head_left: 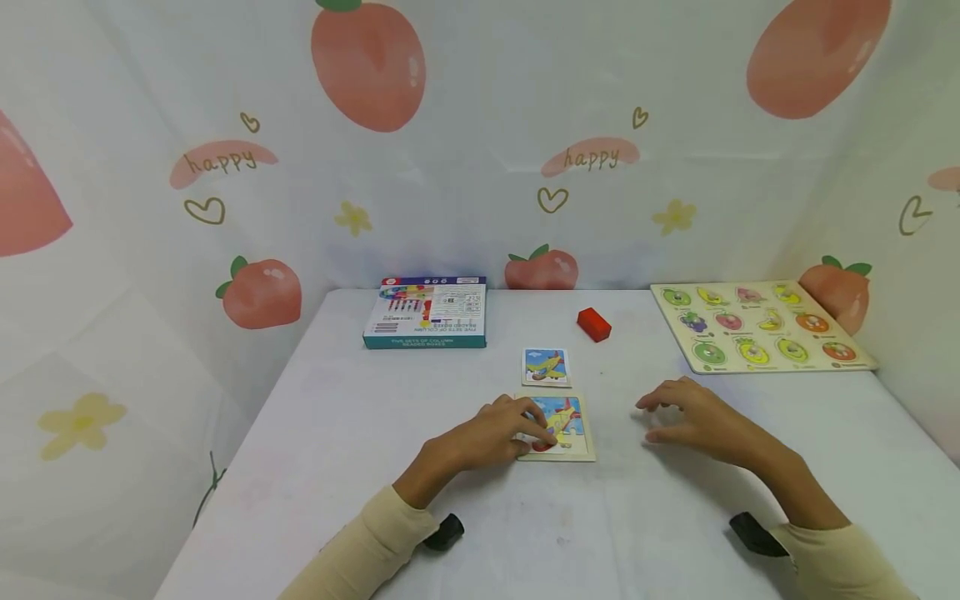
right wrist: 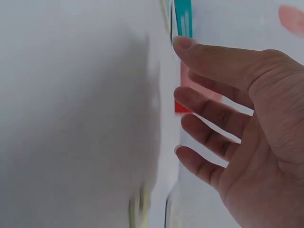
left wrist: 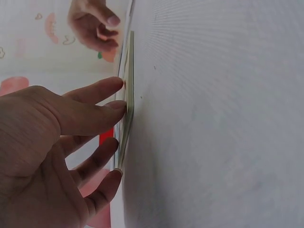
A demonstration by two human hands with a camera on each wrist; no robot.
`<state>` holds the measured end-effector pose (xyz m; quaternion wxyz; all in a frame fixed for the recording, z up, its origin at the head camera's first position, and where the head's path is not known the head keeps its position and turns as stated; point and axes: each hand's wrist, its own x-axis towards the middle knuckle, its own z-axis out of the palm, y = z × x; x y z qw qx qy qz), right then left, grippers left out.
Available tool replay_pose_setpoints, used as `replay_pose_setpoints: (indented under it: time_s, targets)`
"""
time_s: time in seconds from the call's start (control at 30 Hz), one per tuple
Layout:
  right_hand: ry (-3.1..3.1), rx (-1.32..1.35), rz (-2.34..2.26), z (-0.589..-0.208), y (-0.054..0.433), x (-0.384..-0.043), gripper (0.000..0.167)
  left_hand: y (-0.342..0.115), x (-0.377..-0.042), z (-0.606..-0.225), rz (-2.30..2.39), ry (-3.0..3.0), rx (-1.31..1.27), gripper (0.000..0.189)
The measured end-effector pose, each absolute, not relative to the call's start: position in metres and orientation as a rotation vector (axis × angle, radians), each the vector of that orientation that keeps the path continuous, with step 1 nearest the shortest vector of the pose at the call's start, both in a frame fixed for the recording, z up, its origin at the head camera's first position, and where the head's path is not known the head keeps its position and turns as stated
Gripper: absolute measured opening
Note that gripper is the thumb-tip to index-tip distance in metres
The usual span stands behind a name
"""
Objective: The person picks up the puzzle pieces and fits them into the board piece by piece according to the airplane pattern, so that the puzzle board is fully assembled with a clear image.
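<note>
A small airplane jigsaw puzzle point(head_left: 577, 446) in a pale wooden frame lies on the table in the middle of the head view. My left hand point(head_left: 498, 433) reaches over its left side, with the thumb and fingertips touching its face. In the left wrist view the puzzle frame point(left wrist: 130, 90) shows edge-on, and the spread fingertips point(left wrist: 114, 142) rest along it. Part of the picture is hidden under this hand. Just behind lies a smaller airplane picture card point(head_left: 546, 367). To the right of the puzzle, my right hand point(head_left: 697, 421) hovers over the table with loosely bent fingers and nothing in them.
A red block point(head_left: 594, 324) lies behind the puzzle, slightly right. At the back left is a flat boxed set point(head_left: 425, 342) with a teal side. A fruit puzzle board point(head_left: 738, 321) lies at the back right. White printed cloth point(head_left: 465, 167) hangs behind the table.
</note>
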<state>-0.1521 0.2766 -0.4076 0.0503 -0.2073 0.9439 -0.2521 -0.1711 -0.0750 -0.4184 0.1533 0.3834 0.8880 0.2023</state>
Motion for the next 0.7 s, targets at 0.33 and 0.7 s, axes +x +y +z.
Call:
replay_pose_setpoints:
  time_s: [0.33, 0.7]
  targets:
    - [2.927, -0.475, -0.733, -0.410, 0.332, -0.137, 0.044, -0.074, -0.173, -0.419, 0.554, 2.521, 1.167, 0.038]
    - [2.894, -0.327, -0.682, -0.413, 0.367, -0.128, 0.049, -0.075, -0.172, -0.420, 0.531, 2.486, 1.190, 0.046]
